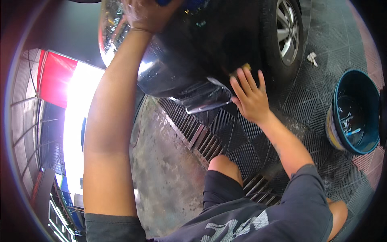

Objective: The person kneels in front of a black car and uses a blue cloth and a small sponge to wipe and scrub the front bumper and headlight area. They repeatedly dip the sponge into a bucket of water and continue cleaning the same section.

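My left hand (pixel 149 13) is at the top of the view on the dark car's body, beside its headlight or tail light (pixel 113 27); a blue thing shows by its fingers, and whether it is gripped cannot be told. Lower down, my right hand (pixel 251 96) reaches to the black bumper (pixel 193 60) with fingers spread. A small yellowish pad (pixel 240 70) lies under its fingertips, against the bumper between the lower corner trim (pixel 202 93) and the wheel (pixel 287 33).
A teal-rimmed bucket (pixel 356 112) with liquid inside stands at the right. A crumpled white scrap (pixel 312 59) lies on the plastic floor tiles (pixel 329 33) near the tyre. Metal drain grating (pixel 193 130) runs beside bare concrete (pixel 166 169) below the car.
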{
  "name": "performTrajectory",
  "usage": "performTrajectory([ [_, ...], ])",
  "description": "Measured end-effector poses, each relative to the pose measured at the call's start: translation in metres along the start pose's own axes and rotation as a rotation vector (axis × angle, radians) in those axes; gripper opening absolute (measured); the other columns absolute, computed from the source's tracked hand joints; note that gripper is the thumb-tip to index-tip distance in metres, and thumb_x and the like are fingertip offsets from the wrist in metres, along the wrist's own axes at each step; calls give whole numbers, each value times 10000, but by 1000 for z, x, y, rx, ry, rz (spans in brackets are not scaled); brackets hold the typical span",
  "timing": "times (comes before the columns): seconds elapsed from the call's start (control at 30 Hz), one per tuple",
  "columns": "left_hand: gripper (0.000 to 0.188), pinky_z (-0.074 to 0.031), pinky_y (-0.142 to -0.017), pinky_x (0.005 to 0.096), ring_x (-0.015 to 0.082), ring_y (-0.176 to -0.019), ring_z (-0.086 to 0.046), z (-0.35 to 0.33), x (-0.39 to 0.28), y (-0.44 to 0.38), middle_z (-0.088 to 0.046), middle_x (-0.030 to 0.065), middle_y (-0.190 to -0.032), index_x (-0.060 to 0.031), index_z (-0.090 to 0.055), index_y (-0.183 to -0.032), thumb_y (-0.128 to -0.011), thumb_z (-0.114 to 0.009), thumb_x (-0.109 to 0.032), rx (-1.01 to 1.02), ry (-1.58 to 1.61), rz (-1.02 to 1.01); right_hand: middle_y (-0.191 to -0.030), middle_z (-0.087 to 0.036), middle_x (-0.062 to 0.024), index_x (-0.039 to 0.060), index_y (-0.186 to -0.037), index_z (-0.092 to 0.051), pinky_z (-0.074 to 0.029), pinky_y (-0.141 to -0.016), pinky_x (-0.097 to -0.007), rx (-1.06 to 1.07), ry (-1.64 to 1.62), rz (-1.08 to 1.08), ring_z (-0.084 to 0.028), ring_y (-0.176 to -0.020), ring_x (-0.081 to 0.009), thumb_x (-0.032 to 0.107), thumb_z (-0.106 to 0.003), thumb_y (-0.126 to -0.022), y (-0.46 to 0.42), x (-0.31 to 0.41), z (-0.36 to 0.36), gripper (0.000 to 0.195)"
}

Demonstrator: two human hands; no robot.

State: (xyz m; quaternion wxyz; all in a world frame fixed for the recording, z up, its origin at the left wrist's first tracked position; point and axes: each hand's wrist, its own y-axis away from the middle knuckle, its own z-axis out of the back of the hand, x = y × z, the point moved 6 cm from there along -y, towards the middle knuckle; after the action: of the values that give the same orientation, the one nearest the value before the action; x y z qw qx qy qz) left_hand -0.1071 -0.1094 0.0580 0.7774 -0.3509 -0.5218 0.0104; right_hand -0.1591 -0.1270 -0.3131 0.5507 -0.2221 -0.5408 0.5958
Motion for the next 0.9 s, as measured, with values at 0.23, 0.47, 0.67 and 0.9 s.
performTrajectory([
  [0.23, 827, -391, -1228, 568, 451, -1471, -444, -5, 18, 13, -524, 196, -1504, -224, -561, -1502, -748, -900, -199, 65, -3, 66, -1715, -431, -111, 194, -1642, -459, -216, -1267, -698, 39, 9, 26, -383, -1601, -313, 365, -685, -993, 14, 5, -18, 708],
  [0.47, 806, -377, -1231, 573, 452, -1470, -429, -16, 28, 25, -506, 187, -1508, -199, -571, -1486, -738, -865, -136, -12, 232, 43, -1707, -448, -84, 200, -1626, -486, -165, -1280, -690, -71, -20, 7, -332, -1626, -301, 359, -690, -995, -54, 45, -5, 682],
  [0.67, 831, -380, -1220, 553, 442, -1442, -449, -22, 8, 12, -528, 191, -1458, -201, -569, -1486, -716, -871, -124, -56, 64, 29, -1709, -444, -81, 196, -1636, -477, -190, -1284, -666, 21, 129, 9, -313, -1633, -312, 342, -710, -981, 50, -11, -31, 710],
  [0.9, 844, -372, -1228, 545, 435, -1428, -457, -10, 33, 18, -512, 185, -1469, -231, -567, -1485, -708, -895, -195, 15, 88, -51, -1706, -446, -114, 184, -1643, -469, -186, -1301, -643, -3, -23, 3, -333, -1626, -342, 318, -705, -984, -12, 39, -26, 712],
])
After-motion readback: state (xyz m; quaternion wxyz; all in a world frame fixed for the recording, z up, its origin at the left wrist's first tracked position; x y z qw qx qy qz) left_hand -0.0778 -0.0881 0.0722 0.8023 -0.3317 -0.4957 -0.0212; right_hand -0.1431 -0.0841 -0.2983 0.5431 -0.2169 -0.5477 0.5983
